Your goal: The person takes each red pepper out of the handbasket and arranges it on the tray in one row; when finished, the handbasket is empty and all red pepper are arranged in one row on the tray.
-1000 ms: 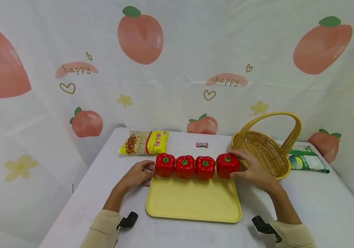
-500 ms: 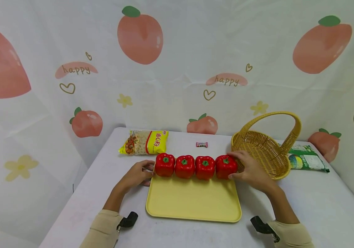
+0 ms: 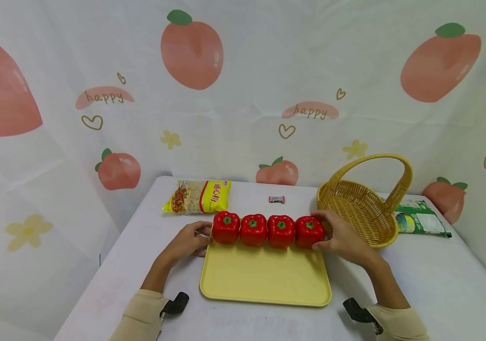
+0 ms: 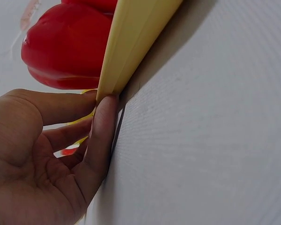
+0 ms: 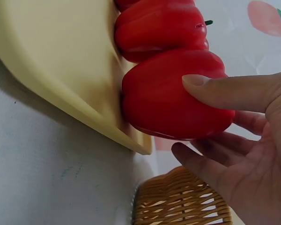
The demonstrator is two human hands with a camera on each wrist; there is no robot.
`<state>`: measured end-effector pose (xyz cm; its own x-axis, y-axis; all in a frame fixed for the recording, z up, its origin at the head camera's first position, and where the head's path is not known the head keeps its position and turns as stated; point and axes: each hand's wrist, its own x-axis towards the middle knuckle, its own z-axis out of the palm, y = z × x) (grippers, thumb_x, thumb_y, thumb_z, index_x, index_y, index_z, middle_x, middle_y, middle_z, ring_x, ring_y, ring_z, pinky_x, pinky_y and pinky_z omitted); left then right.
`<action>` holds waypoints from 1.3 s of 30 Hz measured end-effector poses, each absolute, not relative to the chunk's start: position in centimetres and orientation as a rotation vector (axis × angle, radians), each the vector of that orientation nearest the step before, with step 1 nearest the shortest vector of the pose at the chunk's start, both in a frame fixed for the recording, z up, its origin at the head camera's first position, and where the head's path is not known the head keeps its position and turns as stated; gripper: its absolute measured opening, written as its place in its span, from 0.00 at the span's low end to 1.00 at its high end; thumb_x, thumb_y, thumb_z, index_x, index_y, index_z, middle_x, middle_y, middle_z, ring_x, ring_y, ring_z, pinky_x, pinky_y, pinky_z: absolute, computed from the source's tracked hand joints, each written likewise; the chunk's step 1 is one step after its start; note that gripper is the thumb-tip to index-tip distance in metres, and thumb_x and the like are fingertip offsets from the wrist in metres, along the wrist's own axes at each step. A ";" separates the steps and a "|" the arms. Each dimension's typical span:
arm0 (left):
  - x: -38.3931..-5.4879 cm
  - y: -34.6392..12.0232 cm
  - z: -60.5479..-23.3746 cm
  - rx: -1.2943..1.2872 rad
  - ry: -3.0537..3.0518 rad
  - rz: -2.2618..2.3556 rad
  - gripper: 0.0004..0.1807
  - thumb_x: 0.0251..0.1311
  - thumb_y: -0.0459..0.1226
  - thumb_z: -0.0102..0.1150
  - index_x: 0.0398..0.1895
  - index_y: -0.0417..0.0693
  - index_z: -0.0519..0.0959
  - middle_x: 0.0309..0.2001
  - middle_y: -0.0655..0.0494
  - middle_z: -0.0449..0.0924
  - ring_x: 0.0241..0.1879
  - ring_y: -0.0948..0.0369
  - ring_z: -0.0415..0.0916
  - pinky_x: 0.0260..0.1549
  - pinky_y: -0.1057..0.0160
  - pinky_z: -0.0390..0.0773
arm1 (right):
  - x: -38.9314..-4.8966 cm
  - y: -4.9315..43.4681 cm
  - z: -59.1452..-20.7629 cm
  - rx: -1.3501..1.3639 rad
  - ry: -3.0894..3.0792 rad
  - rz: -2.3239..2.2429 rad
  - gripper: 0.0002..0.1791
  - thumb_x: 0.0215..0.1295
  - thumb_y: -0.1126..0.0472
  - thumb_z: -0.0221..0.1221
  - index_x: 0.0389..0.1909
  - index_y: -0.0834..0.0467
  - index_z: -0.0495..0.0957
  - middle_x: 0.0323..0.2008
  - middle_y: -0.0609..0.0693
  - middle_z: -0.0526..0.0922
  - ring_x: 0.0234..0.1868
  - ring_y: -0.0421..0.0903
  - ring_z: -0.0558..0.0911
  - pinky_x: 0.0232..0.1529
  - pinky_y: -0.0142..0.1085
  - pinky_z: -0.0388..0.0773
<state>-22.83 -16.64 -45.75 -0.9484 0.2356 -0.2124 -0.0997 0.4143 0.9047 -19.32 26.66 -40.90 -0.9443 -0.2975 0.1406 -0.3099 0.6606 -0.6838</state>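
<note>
Several red bell peppers with green stem tops stand side by side in a row along the far part of a yellow tray (image 3: 264, 279). At the row's right end, my right hand (image 3: 345, 239) holds the last bell pepper (image 3: 309, 233); the right wrist view has the thumb on one side of this bell pepper (image 5: 168, 98) and the fingers (image 5: 203, 166) round the other. My left hand (image 3: 188, 240) is at the tray's far left corner. In the left wrist view it pinches the tray's rim (image 4: 131, 42), close beside the leftmost bell pepper (image 4: 70, 47).
A wicker basket (image 3: 359, 210) with a tall handle stands just beyond my right hand. Behind it lies a green packet (image 3: 421, 219). A yellow bag of pasta (image 3: 200, 196) is at the back left, and a small pink wrapped sweet (image 3: 276, 200) lies behind the peppers.
My right hand has moved slightly left and down with the end bell pepper, bringing it right up against its neighbour on the tray. The left hand has stayed at the rim.
</note>
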 end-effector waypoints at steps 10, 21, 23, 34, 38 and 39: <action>-22.9 -16.7 -45.9 0.119 2.370 1.548 0.27 0.69 0.32 0.64 0.71 0.39 0.75 0.54 0.44 0.79 0.42 0.58 0.83 0.36 0.59 0.91 | -19.3 26.8 -40.6 0.562 -2.854 1.183 0.43 0.54 0.62 0.78 0.71 0.63 0.71 0.66 0.63 0.76 0.69 0.66 0.73 0.70 0.67 0.70; -22.9 -16.6 -45.8 0.119 2.386 1.532 0.28 0.68 0.33 0.64 0.71 0.40 0.75 0.54 0.45 0.79 0.42 0.58 0.83 0.37 0.59 0.91 | -19.1 26.9 -40.3 0.589 -2.854 1.180 0.43 0.54 0.62 0.78 0.72 0.63 0.71 0.66 0.62 0.77 0.69 0.64 0.75 0.70 0.66 0.70; -23.0 -16.6 -45.8 0.120 2.386 1.529 0.28 0.68 0.33 0.65 0.71 0.40 0.75 0.54 0.45 0.79 0.43 0.58 0.83 0.37 0.59 0.91 | -19.1 27.0 -40.3 0.594 -2.852 1.181 0.44 0.55 0.62 0.78 0.72 0.64 0.71 0.67 0.63 0.77 0.70 0.65 0.73 0.71 0.67 0.69; -23.1 -16.7 -45.8 0.112 2.380 1.526 0.29 0.68 0.34 0.65 0.72 0.40 0.75 0.54 0.45 0.79 0.43 0.58 0.83 0.37 0.59 0.91 | -19.1 27.3 -40.2 0.612 -2.835 1.242 0.45 0.56 0.62 0.78 0.74 0.64 0.69 0.70 0.65 0.73 0.72 0.67 0.72 0.70 0.67 0.71; -23.0 -16.7 -45.7 0.115 2.390 1.519 0.29 0.69 0.34 0.64 0.72 0.40 0.74 0.55 0.44 0.79 0.43 0.58 0.83 0.37 0.60 0.91 | -18.7 27.9 -39.6 0.572 -2.822 1.379 0.45 0.59 0.62 0.76 0.76 0.63 0.66 0.72 0.65 0.70 0.72 0.69 0.71 0.67 0.62 0.76; -22.9 -16.7 -45.6 0.114 2.396 1.519 0.28 0.69 0.35 0.64 0.72 0.40 0.74 0.55 0.44 0.80 0.43 0.58 0.83 0.36 0.60 0.91 | -18.5 28.2 -39.3 0.558 -2.815 1.394 0.45 0.60 0.61 0.76 0.76 0.63 0.66 0.72 0.65 0.69 0.72 0.70 0.72 0.65 0.61 0.78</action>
<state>-22.94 -16.69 -45.63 -0.9514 0.2256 -0.2095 -0.0933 0.4372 0.8945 -18.53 28.20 -39.28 -0.9376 -0.3299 0.1096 -0.2871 0.5571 -0.7792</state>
